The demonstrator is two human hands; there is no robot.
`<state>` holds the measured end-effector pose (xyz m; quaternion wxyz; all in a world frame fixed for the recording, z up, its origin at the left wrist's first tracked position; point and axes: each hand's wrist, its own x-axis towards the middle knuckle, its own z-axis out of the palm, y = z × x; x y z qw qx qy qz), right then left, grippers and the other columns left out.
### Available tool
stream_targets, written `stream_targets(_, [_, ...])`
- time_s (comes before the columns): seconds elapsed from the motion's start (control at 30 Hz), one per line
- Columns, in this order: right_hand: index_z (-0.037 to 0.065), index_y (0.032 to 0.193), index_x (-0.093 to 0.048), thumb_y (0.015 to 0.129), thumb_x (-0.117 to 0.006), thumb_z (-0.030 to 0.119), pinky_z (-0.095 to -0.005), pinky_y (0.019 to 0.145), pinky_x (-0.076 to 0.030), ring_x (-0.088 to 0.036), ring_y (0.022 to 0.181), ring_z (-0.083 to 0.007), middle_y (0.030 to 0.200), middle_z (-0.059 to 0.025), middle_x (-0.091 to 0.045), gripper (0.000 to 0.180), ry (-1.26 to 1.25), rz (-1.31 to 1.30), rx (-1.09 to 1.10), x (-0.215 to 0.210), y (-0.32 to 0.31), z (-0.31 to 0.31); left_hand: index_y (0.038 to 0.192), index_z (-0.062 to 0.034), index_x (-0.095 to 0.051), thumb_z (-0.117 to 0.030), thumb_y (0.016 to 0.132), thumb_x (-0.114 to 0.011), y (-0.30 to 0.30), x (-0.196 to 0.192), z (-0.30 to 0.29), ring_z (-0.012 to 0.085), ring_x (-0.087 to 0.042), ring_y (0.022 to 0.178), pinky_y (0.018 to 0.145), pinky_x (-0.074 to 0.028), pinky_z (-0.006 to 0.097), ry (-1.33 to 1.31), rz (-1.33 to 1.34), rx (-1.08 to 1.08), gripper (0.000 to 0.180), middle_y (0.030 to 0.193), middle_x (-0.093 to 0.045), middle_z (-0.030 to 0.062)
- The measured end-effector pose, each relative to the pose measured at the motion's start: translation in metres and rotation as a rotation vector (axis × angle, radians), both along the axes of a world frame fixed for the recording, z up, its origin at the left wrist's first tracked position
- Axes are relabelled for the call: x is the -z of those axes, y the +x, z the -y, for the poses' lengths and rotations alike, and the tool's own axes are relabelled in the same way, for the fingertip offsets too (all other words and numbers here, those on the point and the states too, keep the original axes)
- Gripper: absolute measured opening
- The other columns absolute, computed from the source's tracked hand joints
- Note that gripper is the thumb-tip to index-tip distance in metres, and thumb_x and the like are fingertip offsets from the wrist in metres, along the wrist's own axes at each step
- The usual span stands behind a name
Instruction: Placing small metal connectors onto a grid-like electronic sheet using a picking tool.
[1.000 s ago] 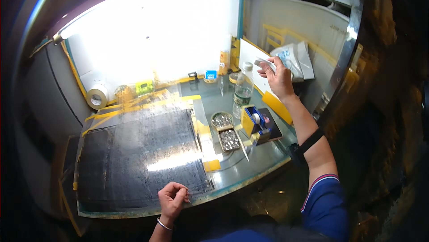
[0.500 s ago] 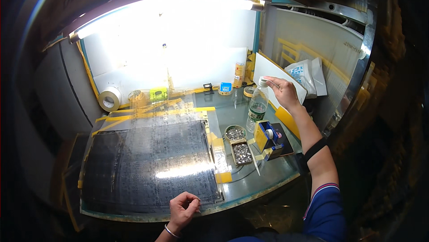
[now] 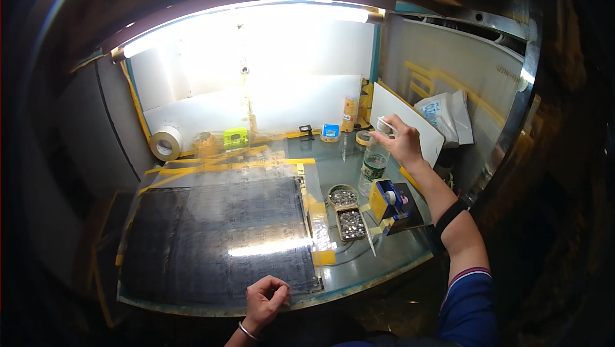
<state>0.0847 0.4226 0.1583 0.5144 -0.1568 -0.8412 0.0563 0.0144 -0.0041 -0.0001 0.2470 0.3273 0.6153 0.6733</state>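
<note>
My right hand (image 3: 403, 144) is at the top of a clear plastic bottle (image 3: 373, 166) with a green label, its fingers closed around the white cap (image 3: 384, 126). The bottle stands upright at the back right of the glass-topped table. My left hand (image 3: 266, 299) is over the near edge of a dark printed film sheet (image 3: 211, 238), thumb and forefinger pinched together. Anything between those fingertips is too small to make out. Yellow tape strips (image 3: 256, 162) border the sheet.
Beside the bottle stand a blue-and-yellow tape dispenser (image 3: 385, 203), a round dish (image 3: 343, 196) and a square tin (image 3: 352, 224) of small shiny pieces. Behind are a white tape roll (image 3: 166, 142), a blue tin (image 3: 330, 132) and an orange canister (image 3: 350, 112). A tube lamp glares above.
My right hand has come lower on the bottle's neck and cap, with its fingers wrapped further round. My left hand keeps its pinch. The whole view has shifted slightly.
</note>
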Motion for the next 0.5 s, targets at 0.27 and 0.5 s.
stream_targets(0.27, [0.0,0.102,-0.067,0.082,-0.078,0.016,-0.0289,0.079,-0.055,-0.064,0.09,-0.0139,0.096,-0.0096,-0.069,0.027,0.2,-0.774,-0.124,-0.097,0.076,0.003,0.087,0.0035,-0.067,-0.004,0.089,-0.063,-0.001,0.0,0.0,0.0085,-0.063,0.067,0.058,-0.054,0.022,0.018,0.001,0.016,0.009,0.078,-0.066,0.0059])
stream_targets(0.5, [0.0,0.104,-0.068,0.081,-0.079,0.017,-0.0293,0.077,-0.056,-0.067,0.088,-0.0156,0.097,-0.0102,-0.07,0.03,0.289,-1.055,0.059,-0.122,0.108,0.037,0.089,0.0041,-0.071,0.0,0.086,-0.066,0.003,-0.002,-0.005,0.0085,-0.064,0.067,0.057,-0.053,0.02,0.108,-0.044,0.023,0.007,0.08,-0.066,0.0051])
